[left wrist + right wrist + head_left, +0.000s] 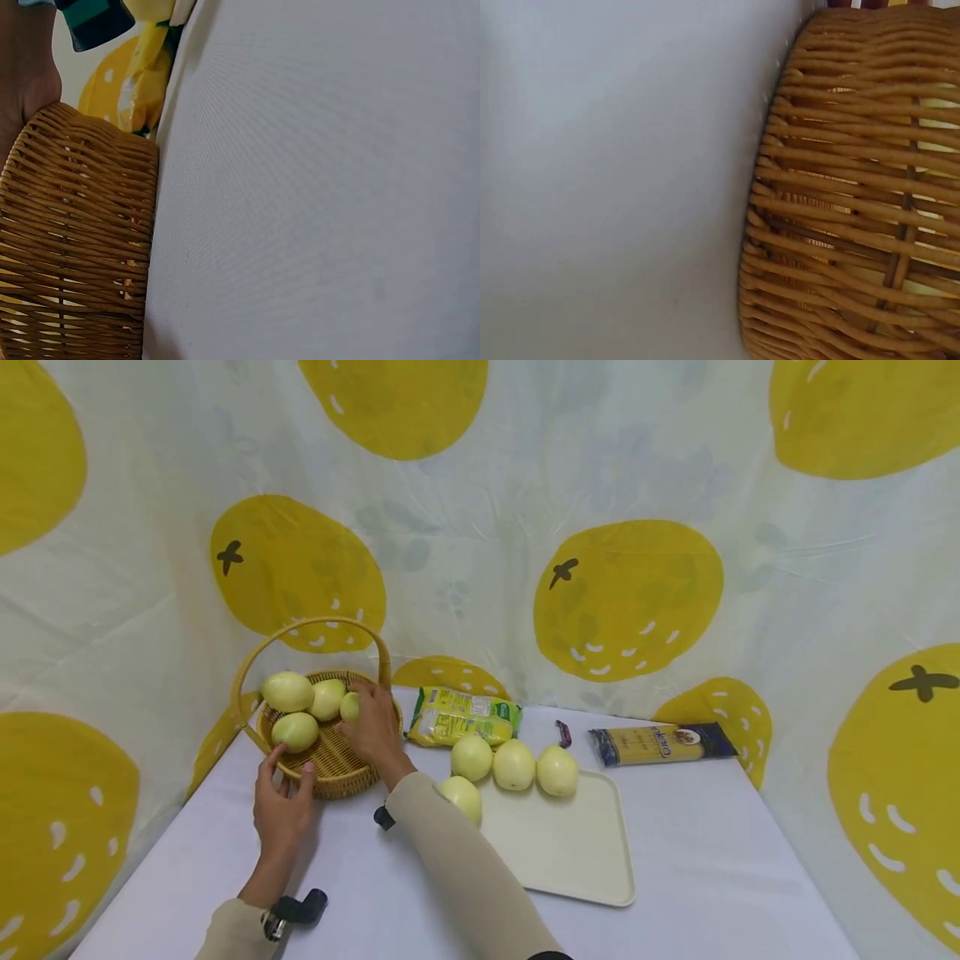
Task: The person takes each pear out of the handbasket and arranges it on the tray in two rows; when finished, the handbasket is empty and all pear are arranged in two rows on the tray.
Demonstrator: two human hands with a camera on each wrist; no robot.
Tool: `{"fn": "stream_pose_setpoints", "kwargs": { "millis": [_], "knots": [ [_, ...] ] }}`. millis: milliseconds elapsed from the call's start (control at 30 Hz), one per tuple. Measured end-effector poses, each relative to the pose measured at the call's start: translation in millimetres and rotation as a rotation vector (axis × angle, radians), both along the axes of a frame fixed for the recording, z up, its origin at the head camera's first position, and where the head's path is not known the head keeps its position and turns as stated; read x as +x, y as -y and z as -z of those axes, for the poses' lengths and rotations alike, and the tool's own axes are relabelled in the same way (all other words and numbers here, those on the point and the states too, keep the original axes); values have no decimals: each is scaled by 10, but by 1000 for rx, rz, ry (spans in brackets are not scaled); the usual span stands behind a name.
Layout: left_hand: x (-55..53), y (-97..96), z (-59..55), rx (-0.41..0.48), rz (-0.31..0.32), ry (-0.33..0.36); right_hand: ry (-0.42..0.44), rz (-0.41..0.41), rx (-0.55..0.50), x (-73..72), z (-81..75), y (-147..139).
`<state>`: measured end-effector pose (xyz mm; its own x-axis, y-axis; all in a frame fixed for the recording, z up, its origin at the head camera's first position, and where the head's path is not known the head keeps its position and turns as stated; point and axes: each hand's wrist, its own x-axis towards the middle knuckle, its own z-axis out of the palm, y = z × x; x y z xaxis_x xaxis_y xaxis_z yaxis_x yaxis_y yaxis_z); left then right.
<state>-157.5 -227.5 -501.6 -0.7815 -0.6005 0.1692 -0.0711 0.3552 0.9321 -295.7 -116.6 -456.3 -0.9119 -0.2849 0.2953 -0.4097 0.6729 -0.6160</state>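
A round wicker basket (341,758) with a tall arched handle stands at the left of the table, holding several pale yellow-green round fruits (288,692). My right hand (371,722) reaches over the basket's right side, its fingers around one pale fruit (350,706) and partly hiding it. At the front left rim, my left hand (283,806) has thumb and forefinger spread against the basket, the forefinger tip close by the front fruit (295,732). The woven basket wall (79,232) fills the left side of the left wrist view; the right wrist view shows the wall (855,187) at close range.
Right of the basket, a cream tray (562,847) has several pale fruits (514,765) along its back and left edges. Behind it lie a yellow-green packet (465,717), a small purple wrapped item (564,734) and a pasta pack (663,743). A patterned curtain (480,585) closes off the back.
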Motion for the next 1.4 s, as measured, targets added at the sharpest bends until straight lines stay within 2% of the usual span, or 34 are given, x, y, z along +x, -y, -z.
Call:
{"fn": "stream_pose_setpoints", "kwargs": {
  "millis": [200, 333, 433, 667, 867, 1000, 1133, 1267, 1400],
  "knots": [
    [-4, 1, -10, -9, -3, -3, -17, 46, -62, 4, 19, -6],
    [3, -2, -8, -1, 3, 2, -3, 49, -58, 18, 8, -27],
    [4, -3, -3, 7, 6, 5, 14, 28, -10, 33, -10, -39],
    [-2, -5, 13, 18, -2, 8, 48, -30, 188, 64, -42, -36],
    [5, -7, 20, 22, 6, -12, 89, -66, 251, 65, -27, -30],
    [6, -10, 13, 17, 5, -13, 52, -85, 219, 49, -15, -40],
    [0, -13, 10, 10, 3, -15, 20, -79, 140, 36, -4, -61],
    [0, -16, 6, 12, 8, -11, 7, -84, 28, 39, 11, -87],
    [9, -11, 0, 17, 8, -10, 5, -122, -92, 35, 36, -108]
  ]
}}
